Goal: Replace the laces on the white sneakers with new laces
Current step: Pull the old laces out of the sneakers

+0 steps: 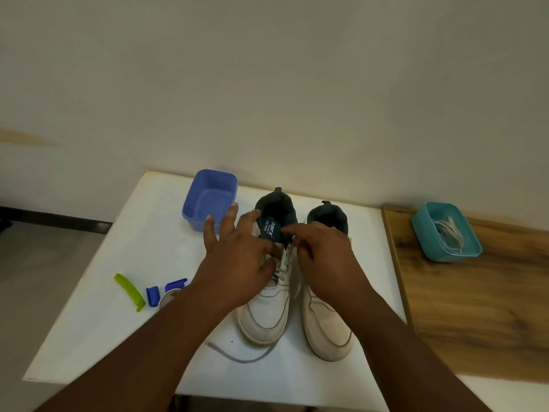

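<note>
On the white table, both hands work at the left shoe, left hand spread, right hand pinching its soft, floppy lace; spare laces wait at 3 o'clock.

Setting, as I read it from the head view: a plain indoor room, likely a home or a simple staged work corner; I cannot tell which.

- Bare cream wall across the upper half of the frame.
- Dark skirting strip at the wall's foot, left edge, above a grey floor.
- Small white table at centre, pushed against the wall.
- Wood-grain surface adjoining it on the right.
- Household plastic tubs: blue tub at the table's back, teal tub at right.
- Plastic clips, green and blue, lower left.
</note>
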Tool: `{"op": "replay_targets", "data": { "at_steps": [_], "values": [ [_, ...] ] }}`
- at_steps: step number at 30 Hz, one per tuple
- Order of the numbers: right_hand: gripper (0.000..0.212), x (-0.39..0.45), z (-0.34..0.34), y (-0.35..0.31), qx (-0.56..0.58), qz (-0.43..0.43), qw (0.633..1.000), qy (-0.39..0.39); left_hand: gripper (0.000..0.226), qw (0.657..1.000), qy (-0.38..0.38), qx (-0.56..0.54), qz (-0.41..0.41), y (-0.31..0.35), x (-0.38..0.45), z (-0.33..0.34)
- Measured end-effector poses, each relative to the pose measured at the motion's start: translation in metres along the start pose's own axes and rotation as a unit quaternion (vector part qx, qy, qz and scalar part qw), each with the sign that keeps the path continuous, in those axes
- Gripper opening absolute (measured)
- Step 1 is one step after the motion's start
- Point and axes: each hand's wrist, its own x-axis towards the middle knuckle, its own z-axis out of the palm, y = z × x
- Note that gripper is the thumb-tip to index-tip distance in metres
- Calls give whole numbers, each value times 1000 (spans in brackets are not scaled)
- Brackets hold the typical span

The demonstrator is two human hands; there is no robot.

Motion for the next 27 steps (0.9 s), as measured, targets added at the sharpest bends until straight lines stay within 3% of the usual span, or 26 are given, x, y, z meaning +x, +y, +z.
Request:
{"op": "replay_targets", "data": {
  "at_steps": [6,13,18,22,27],
  "values": [
    [35,1,3,7,-32,4,999,-21,21,999,14,22,22,0,7,12],
    [27,-1,3,7,-10,-10,1000,-12,28,988,150,19,-21,-2,5,5],
    [27,0,3,3,-14,-10,1000,-17,35,996,83,-4,34,-4,7,15],
    [29,0,4,4,-13,-16,1000,-16,25,998,53,15,40,-7,11,20],
    [30,0,5,6,-16,-18,1000,-13,33,982,184,7,-33,-15,15,5]
  ]
}}
